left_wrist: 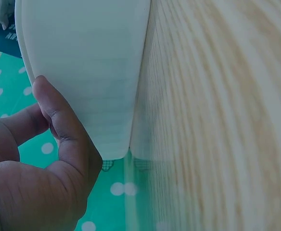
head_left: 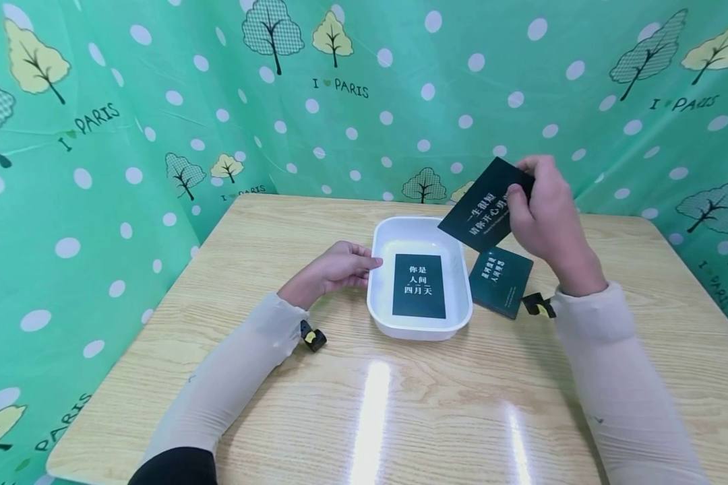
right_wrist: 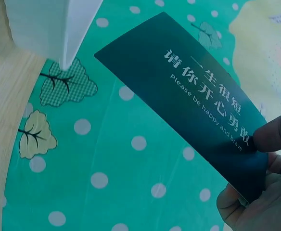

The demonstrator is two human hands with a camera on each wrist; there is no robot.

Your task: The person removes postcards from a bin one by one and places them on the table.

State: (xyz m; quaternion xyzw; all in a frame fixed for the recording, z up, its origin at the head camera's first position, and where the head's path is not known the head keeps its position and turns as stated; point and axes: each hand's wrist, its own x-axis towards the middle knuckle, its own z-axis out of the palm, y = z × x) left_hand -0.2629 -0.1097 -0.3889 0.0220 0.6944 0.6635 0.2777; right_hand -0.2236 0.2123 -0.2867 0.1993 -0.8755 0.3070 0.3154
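A dark green card (head_left: 482, 205) with white lettering is pinched by its right end between the thumb and fingers of my right hand (head_left: 549, 209). It hangs tilted above the table, its lower left corner near the far right rim of a white plastic basin (head_left: 376, 310). My left hand (head_left: 342, 266) grips the basin's left rim, thumb on top and fingers against the outer wall. Inside the basin a green card (head_left: 418, 303) lies flat, its print facing up. To the right of the basin, a stack of green cards (head_left: 506, 283) rests on the table below my right hand.
The wooden table (head_left: 303, 417) carries bright light reflections toward the front. A green curtain (head_left: 352, 155) with dots and trees hangs behind it and along the left side. Small black and yellow pieces (head_left: 313, 335) sit at both wrists.
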